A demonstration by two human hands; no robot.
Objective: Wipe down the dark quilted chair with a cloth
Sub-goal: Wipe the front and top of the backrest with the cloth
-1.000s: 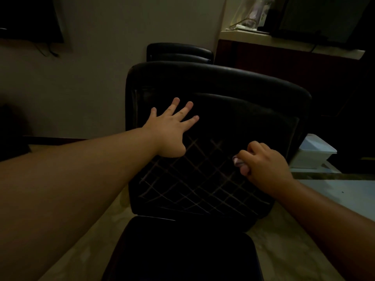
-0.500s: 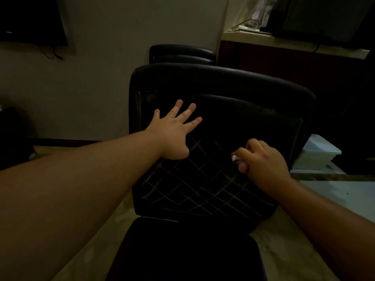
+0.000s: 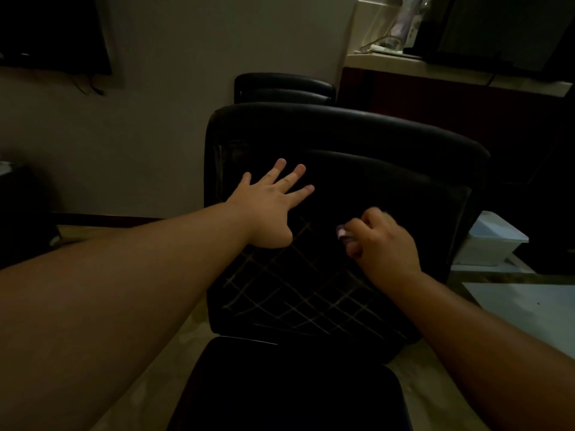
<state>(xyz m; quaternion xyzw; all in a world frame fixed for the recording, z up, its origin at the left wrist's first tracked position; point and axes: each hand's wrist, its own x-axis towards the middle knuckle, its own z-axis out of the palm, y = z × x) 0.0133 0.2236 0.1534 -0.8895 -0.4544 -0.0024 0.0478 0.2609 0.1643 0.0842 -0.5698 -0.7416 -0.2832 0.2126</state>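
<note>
The dark quilted chair (image 3: 311, 293) faces me, its backrest crossed by pale diamond stitching and its seat low in the view. My left hand (image 3: 270, 203) lies flat with spread fingers on the upper left of the backrest. My right hand (image 3: 384, 244) is curled around a small pale cloth (image 3: 343, 234) and presses it against the middle right of the backrest. Most of the cloth is hidden inside the fist.
A second dark chair (image 3: 283, 88) stands behind the first, near the wall. A white lidded bin (image 3: 491, 241) sits on the floor to the right, under a counter (image 3: 435, 68) holding clutter. A dark screen (image 3: 53, 32) hangs at upper left. The room is dim.
My right hand with the cloth has slid a little up and to the left across the backrest. My left hand stays pressed in the same spot.
</note>
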